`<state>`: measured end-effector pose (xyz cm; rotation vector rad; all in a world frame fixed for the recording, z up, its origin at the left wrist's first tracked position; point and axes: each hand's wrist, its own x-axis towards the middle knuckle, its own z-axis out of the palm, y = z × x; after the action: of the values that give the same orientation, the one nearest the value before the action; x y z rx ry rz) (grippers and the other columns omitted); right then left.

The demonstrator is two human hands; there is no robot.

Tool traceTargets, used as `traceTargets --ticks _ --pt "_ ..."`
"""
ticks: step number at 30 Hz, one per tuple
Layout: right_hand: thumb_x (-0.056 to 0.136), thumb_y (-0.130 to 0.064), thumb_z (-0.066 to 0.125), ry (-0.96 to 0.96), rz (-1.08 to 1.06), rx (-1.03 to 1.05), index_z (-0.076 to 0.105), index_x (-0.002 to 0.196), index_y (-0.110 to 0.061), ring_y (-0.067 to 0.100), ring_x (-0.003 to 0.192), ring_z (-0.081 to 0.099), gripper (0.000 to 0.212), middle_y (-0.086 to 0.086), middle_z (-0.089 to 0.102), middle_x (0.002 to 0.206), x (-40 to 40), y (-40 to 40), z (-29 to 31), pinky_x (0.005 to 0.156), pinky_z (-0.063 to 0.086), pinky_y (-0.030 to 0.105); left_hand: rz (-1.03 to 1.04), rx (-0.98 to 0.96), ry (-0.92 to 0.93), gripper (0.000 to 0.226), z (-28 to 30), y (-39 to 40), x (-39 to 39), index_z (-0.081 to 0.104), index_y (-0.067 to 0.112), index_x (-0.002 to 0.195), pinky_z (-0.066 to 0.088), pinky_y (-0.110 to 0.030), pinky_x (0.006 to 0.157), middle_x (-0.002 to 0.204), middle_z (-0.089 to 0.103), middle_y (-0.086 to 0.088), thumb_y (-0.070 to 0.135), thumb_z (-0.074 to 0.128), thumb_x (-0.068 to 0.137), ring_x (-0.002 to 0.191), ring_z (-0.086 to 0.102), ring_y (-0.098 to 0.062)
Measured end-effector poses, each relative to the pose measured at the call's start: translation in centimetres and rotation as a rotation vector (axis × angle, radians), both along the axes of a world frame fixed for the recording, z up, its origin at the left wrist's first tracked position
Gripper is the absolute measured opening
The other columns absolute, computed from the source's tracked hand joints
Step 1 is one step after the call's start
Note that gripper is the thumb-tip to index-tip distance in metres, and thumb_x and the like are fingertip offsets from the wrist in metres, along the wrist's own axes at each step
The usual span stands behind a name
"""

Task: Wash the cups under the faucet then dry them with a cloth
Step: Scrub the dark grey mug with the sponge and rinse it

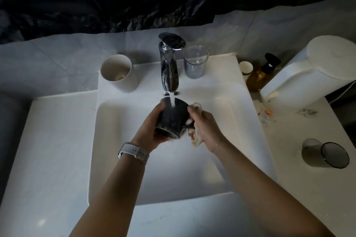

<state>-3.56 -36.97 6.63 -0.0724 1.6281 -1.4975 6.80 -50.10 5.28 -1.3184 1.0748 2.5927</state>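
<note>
Left hand (pixel 154 131): curled round the dark glazed ceramic mug (pixel 171 119), held over the white rectangular sink (pixel 115 159).
Right hand (pixel 204 127): bunches the pale crumpled cloth (pixel 196 136) against the mug's handle side.
Chrome faucet (pixel 169 69): stream strikes the mug's wall.
Technique: turn the mug slowly under the stream; keep a firm grip, since wet glaze is likely slippery.

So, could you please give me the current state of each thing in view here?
faucet: running
black cup: tilted under the stream, held by left hand
cloth: bunched in right hand
white cup: upright
clear glass: upright, empty
smoky glass: upright
</note>
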Motion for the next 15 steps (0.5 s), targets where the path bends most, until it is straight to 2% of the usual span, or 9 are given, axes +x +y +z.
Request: traceTargets --ticks 3,5,6,8,10,11,12,14,15 --pt "0.096 -0.036 0.053 0.416 0.045 -0.043 0.059 0.084 -0.018 0.015 0.048 0.055 0.022 0.000 0.057 0.066 2.0 0.2 -0.8 0.050 0.047 0.033 0.293 0.202 -0.015 0.071 -1.1 1.1 0.7 0.059 0.010 0.129 0.057 -0.049 0.083 0.127 0.062 -0.020 0.061 0.065 0.081 0.106 0.065 -0.039" --pt "0.095 -0.042 0.050 0.724 0.139 -0.057 0.060 0.088 -0.016 0.013 0.054 0.057 0.029 -0.009 0.056 0.064 2.6 0.7 -1.2 0.056 0.051 0.035 0.295 0.366 0.072 0.067 -1.1 1.8 1.1 0.059 0.011 0.130 0.058 -0.048 0.080 0.123 0.064 -0.018 0.063 0.054 0.088 0.096 0.068 -0.036" --pt "0.093 -0.045 0.048 0.781 0.190 -0.065 0.060 0.089 -0.014 0.010 0.057 0.056 0.033 -0.011 0.056 0.064 2.5 1.0 -1.2 0.059 0.051 0.035 0.280 0.404 0.114 0.066 -1.1 1.9 1.2 0.059 0.012 0.130 0.058 -0.048 0.079 0.122 0.065 -0.018 0.064 0.048 0.091 0.093 0.069 -0.036" --pt "0.094 -0.045 0.046 0.791 0.313 -0.077 0.059 0.089 -0.019 0.005 0.061 0.055 0.030 -0.013 0.056 0.065 1.8 1.6 -0.9 0.065 0.051 0.033 0.252 0.405 0.134 0.061 -1.2 1.7 1.1 0.064 0.008 0.120 0.060 -0.044 0.071 0.112 0.069 -0.018 0.060 0.043 0.095 0.087 0.071 -0.034" --pt "0.095 -0.043 0.043 0.770 0.401 -0.075 0.056 0.083 -0.025 0.007 0.061 0.050 0.025 -0.014 0.053 0.064 1.3 2.3 -0.4 0.063 0.047 0.026 0.236 0.369 0.129 0.050 -1.1 1.4 0.6 0.063 0.008 0.115 0.060 -0.038 0.065 0.101 0.071 -0.016 0.049 0.048 0.093 0.079 0.071 -0.030" --pt "0.095 -0.041 0.041 0.679 0.362 -0.082 0.055 0.081 -0.025 0.008 0.060 0.046 0.026 -0.014 0.051 0.062 0.9 2.6 -0.1 0.057 0.044 0.021 0.246 0.354 0.121 0.047 -0.9 1.3 0.4 0.062 0.008 0.117 0.059 -0.037 0.064 0.099 0.071 -0.015 0.044 0.052 0.089 0.076 0.070 -0.029" --pt "0.096 -0.037 0.039 0.489 0.253 -0.105 0.058 0.081 -0.023 0.009 0.058 0.044 0.028 -0.014 0.050 0.061 0.6 2.8 0.4 0.052 0.040 0.018 0.258 0.340 0.113 0.045 -0.9 1.2 0.2 0.061 0.009 0.117 0.058 -0.036 0.064 0.097 0.070 -0.015 0.040 0.053 0.086 0.074 0.070 -0.029" --pt "0.095 -0.036 0.037 0.184 0.068 -0.098 0.062 0.090 -0.011 0.010 0.060 0.044 0.036 -0.005 0.052 0.067 -0.9 2.5 1.1 0.049 0.036 0.018 0.262 0.299 0.089 0.038 -1.0 0.8 -0.1 0.063 0.009 0.109 0.058 -0.034 0.061 0.090 0.071 -0.014 0.038 0.052 0.087 0.068 0.071 -0.029" --pt "0.090 -0.038 0.038 0.181 0.068 -0.040 0.060 0.094 -0.007 0.011 0.063 0.046 0.038 0.000 0.052 0.072 -1.9 2.1 1.4 0.050 0.036 0.020 0.256 0.282 0.077 0.035 -1.0 0.7 -0.1 0.064 0.010 0.104 0.058 -0.033 0.060 0.085 0.072 -0.013 0.039 0.050 0.089 0.065 0.071 -0.028"
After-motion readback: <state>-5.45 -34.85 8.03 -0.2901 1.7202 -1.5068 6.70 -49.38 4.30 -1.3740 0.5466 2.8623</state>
